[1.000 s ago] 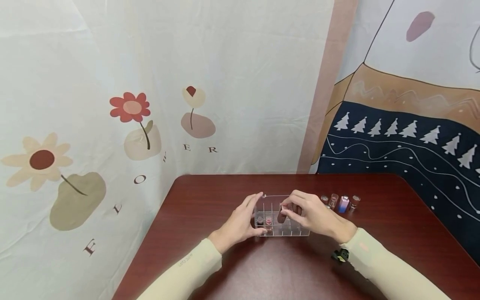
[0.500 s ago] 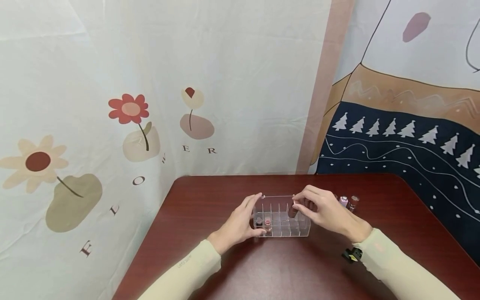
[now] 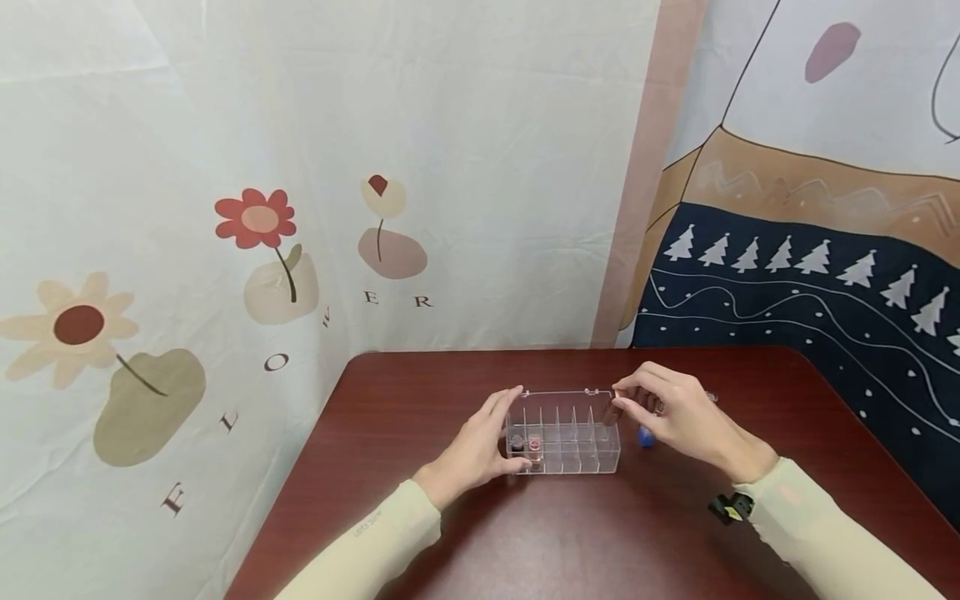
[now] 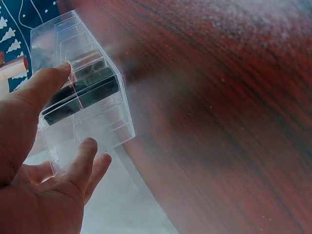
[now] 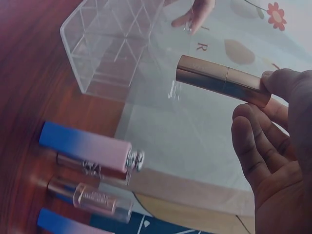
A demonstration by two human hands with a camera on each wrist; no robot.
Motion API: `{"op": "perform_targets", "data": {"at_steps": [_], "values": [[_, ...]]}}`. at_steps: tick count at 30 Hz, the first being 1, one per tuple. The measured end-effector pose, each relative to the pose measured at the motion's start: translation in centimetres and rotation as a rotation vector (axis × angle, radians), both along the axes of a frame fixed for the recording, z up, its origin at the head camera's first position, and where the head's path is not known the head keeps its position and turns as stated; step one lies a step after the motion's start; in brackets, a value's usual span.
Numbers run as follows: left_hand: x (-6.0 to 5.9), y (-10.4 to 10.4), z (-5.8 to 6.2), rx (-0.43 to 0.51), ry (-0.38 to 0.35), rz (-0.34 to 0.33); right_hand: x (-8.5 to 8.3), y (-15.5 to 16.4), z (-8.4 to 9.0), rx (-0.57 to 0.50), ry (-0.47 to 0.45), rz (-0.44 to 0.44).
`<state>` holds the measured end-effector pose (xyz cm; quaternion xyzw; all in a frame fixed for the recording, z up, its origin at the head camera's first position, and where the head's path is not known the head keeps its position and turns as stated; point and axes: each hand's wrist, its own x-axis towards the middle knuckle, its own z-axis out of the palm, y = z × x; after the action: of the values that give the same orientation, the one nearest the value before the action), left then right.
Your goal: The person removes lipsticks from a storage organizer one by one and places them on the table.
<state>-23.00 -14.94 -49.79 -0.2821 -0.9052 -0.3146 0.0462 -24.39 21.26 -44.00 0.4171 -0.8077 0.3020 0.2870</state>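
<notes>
A clear divided lipstick organizer (image 3: 573, 457) stands on the table, its compartments in rows. My left hand (image 3: 474, 446) grips its left end, thumb at the front and fingers behind. Inside, near that hand, are a dark tube (image 3: 517, 444) and a pink-topped tube (image 3: 535, 451). Between thumb and fingertips my right hand (image 3: 684, 421) pinches one end of a shiny rose-brown lipstick (image 5: 214, 77). The lipstick is in the air by the organizer's back right corner, and its free end slants down in the head view.
Right of the organizer stand several other cosmetics, partly hidden by the right hand in the head view. The right wrist view shows a blue-and-pink lipstick (image 5: 85, 147), a clear-capped tube (image 5: 101, 199) and a second blue-and-pink tube (image 5: 68, 224). Printed curtains hang behind the table (image 3: 420, 383).
My right hand has carried the lipstick rightward from over the organizer's middle to its right end. The left hand has kept its grip, and the organizer has stayed in place.
</notes>
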Motion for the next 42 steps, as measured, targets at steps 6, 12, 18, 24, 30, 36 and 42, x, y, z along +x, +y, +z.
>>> {"op": "perform_targets", "data": {"at_steps": [6, 12, 18, 24, 30, 36, 42], "values": [[-0.1, 0.0, 0.0, -0.006, 0.001, 0.003, 0.0, 1.3, 0.2, -0.005, 0.0, -0.038], [0.0, 0.0, 0.2, -0.018, 0.011, 0.009, 0.0, 2.7, 0.4, 0.012, -0.014, -0.1], [0.0, 0.0, 0.1, -0.021, 0.01, 0.01, 0.0, 3.8, 0.4, 0.02, -0.03, -0.167], [0.0, 0.0, -0.1, -0.016, 0.003, 0.007, -0.1, 4.9, 0.2, 0.022, -0.023, -0.209], [0.0, -0.1, -0.1, -0.012, 0.004, 0.006, -0.2, 5.8, 0.1, 0.006, -0.016, -0.231], [0.0, -0.1, -0.1, -0.01, 0.014, 0.003, -0.3, 6.4, 0.0, -0.003, 0.004, -0.256], [0.0, -0.1, -0.1, -0.012, 0.021, 0.001, -0.3, 6.9, -0.3, 0.013, 0.001, -0.28]]}}
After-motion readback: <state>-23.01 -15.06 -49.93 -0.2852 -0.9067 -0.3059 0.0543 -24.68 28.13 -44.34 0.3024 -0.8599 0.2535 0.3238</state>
